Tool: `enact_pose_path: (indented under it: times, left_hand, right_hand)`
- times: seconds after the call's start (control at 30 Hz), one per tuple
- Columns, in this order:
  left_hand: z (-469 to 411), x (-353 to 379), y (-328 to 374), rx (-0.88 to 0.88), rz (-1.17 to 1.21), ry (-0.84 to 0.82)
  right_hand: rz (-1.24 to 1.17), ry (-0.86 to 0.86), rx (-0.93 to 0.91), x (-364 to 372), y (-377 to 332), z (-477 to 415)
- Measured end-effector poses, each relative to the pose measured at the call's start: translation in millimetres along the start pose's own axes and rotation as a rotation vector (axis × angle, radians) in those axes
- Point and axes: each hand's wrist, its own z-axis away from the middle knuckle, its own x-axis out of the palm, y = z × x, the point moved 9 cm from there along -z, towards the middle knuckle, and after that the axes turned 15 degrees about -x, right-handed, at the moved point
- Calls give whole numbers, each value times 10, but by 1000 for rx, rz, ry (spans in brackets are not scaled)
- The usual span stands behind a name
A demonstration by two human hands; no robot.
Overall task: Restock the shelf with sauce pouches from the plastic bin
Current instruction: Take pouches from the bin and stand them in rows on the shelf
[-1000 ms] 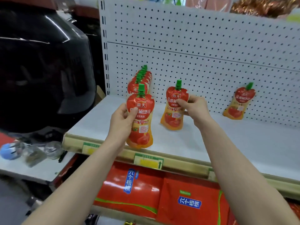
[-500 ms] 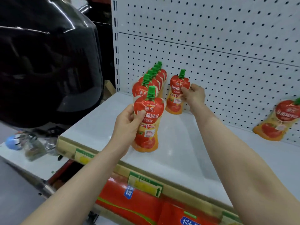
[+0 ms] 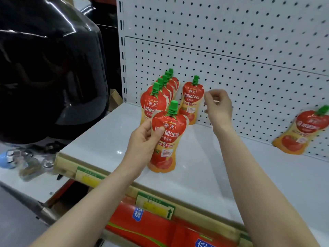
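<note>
My left hand (image 3: pixel 145 139) grips a red and orange sauce pouch (image 3: pixel 167 139) with a green cap, held upright just above the white shelf (image 3: pixel 204 172). A second pouch (image 3: pixel 192 100) stands against the pegboard at the back, beside a row of several pouches (image 3: pixel 160 97) on the left. My right hand (image 3: pixel 218 107) hovers just right of that second pouch, fingers loosely curled and apart, holding nothing. Another pouch (image 3: pixel 300 134) leans against the pegboard at the far right. The plastic bin is out of view.
A white pegboard (image 3: pixel 231 59) backs the shelf. A large glossy black object (image 3: pixel 49 68) bulges at the left. Red packages (image 3: pixel 151 227) fill the shelf below, under green and yellow price tags (image 3: pixel 154 205). Small clutter (image 3: pixel 21 163) lies on a low surface at the lower left.
My right hand carried the second pouch back to the pegboard beside the row and has let go of it. My left hand still holds its pouch. The view shifted left.
</note>
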Motion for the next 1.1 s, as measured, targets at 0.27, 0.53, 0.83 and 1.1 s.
enact_pose_path:
  times: [0.27,0.53,0.83,1.1]
  left_hand:
    - [-80,378,-86,-11,2,-55]
    - [-275,436,-375,-12,-576,17]
    - [-848,763,-688,-128,-1014,-1]
    - [-1159,817,-705,-122,-1008,66]
  right_hand:
    - [-225,-517,-45,102,-517,885]
    - [-118,-240,-8,-245,-141,478]
    - [15,-202,-64,66,188,-126]
    - [-3,-249,-101,345,338,-407]
